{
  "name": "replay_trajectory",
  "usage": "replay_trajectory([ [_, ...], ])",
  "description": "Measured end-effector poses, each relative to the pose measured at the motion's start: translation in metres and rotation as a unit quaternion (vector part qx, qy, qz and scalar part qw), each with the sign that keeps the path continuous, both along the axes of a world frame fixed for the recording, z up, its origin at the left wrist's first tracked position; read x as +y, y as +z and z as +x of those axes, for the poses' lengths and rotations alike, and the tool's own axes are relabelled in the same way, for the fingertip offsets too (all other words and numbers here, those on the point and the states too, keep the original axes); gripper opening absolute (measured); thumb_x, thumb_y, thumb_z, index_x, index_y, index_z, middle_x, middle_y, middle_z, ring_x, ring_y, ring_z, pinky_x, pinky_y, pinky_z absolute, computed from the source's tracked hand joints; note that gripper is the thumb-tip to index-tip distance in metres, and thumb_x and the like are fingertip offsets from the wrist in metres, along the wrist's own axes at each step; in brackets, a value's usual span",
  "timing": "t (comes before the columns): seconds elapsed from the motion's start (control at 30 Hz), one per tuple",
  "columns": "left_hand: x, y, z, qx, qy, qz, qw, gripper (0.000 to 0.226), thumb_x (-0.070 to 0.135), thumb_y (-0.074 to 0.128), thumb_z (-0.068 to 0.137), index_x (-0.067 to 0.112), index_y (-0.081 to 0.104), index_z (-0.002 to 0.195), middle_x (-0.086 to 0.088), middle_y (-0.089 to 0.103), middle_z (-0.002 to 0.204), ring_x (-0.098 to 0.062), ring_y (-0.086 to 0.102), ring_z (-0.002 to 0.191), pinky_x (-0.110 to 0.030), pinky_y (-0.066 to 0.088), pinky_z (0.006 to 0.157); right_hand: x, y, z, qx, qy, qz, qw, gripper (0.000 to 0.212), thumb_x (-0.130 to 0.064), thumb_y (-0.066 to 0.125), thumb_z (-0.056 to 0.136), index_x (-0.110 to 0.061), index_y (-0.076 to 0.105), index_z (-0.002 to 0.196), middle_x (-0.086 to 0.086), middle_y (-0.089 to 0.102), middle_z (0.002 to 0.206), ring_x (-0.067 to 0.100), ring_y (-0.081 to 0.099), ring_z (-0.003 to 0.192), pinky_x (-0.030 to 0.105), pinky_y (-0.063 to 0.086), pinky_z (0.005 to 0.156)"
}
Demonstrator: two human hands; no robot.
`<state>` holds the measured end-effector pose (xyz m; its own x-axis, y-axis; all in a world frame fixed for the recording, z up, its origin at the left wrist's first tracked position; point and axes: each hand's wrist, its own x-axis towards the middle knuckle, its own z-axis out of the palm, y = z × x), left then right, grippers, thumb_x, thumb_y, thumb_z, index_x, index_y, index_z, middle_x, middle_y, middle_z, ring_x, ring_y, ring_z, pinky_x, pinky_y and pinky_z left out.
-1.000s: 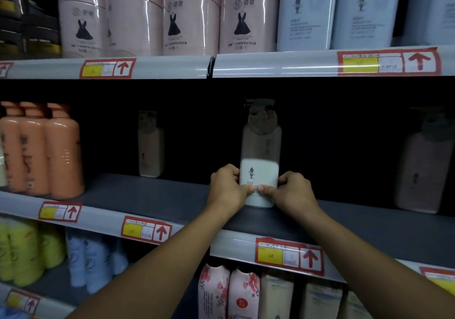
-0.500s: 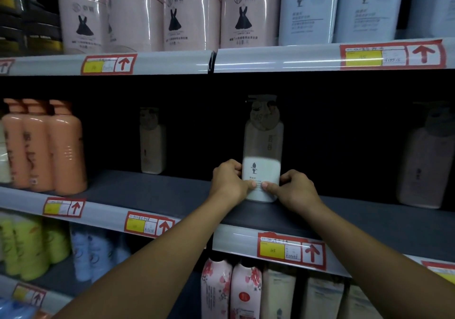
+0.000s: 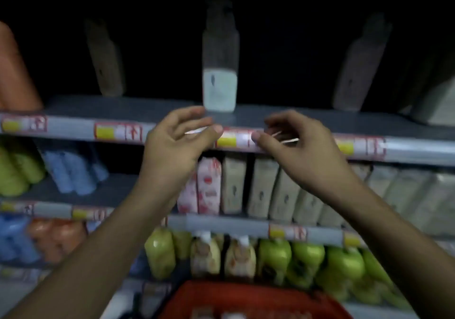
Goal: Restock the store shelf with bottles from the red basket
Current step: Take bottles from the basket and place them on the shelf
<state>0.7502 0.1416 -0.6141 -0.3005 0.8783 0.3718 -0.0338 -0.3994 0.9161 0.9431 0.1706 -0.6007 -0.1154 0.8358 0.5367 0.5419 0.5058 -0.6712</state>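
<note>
Fingers of both hands loose and spread, holding nothing; we note the left hand (image 3: 177,139) and right hand (image 3: 293,139) raised side by side in front of the shelf edge (image 3: 73,129), a gap between them, neither touching the bottle. Frame is motion-blurred, so fine detail is poor

Left to right along the dark shelf: an orange bottle (image 3: 14,72) at the far left edge; a dim pump bottle (image 3: 104,60) set back in shadow; then the bottle (image 3: 219,67), upright near the front edge, its lower half lit pale, its top in the dark, just above and between our two hands; a second dim bottle (image 3: 359,67) well to the right; something grey at the far right, too blurred to name

Price tags (image 3: 118,131), red and yellow, run along the shelf edge; one sits between our thumbs

Shelf below, left to right: yellow-green bottles (image 3: 14,171), blue bottles (image 3: 71,173), pink floral packs (image 3: 208,185), a row of beige packs (image 3: 261,188)

Lowest row: blue and orange packs at the left, then green bottles (image 3: 305,264) running right

Red basket (image 3: 248,299) at the bottom centre, below our forearms; its contents show only as pale blurs at the frame edge, so we cannot tell what remains inside
</note>
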Motion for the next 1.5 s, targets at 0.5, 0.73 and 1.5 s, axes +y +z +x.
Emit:
replay_trajectory([
  [0.5,-0.134,-0.260,0.063,0.196,-0.231,-0.332,0.893,0.032,0.016,0.083,0.078,0.029,0.070,0.103,0.010,0.078,0.100,-0.008,0.073,0.093,-0.026,0.057,0.082,-0.093,-0.313,0.128,-0.402,0.123,-0.422,0.803,0.051,-0.045,0.065,0.089,-0.018,0.060,0.132,0.006,0.067,0.130,0.026,0.062,0.122,0.037,0.048,0.100],
  [0.73,-0.129,-0.312,0.060,0.281,-0.210,-0.371,0.859,0.030,0.023,0.086,0.073,0.030,0.071,0.098,0.012,0.075,0.091,0.000,0.070,0.086,-0.025,0.055,0.084,-0.098,-0.379,0.131,-0.313,0.041,-0.488,0.814,0.035,-0.035,0.065,0.094,-0.020,0.063,0.126,0.004,0.071,0.117,0.021,0.065,0.108,0.031,0.048,0.092],
  [1.5,-0.130,-0.291,0.122,0.382,-0.222,-0.168,0.881,0.100,0.044,0.079,0.078,0.032,0.016,0.154,0.013,0.034,0.154,-0.004,0.032,0.139,-0.018,0.031,0.104,-0.125,-0.176,0.092,-0.226,-0.176,-0.233,0.929,0.049,-0.045,0.070,0.081,-0.014,0.054,0.114,0.006,0.066,0.073,0.025,0.064,0.055,0.033,0.050,0.054],
])
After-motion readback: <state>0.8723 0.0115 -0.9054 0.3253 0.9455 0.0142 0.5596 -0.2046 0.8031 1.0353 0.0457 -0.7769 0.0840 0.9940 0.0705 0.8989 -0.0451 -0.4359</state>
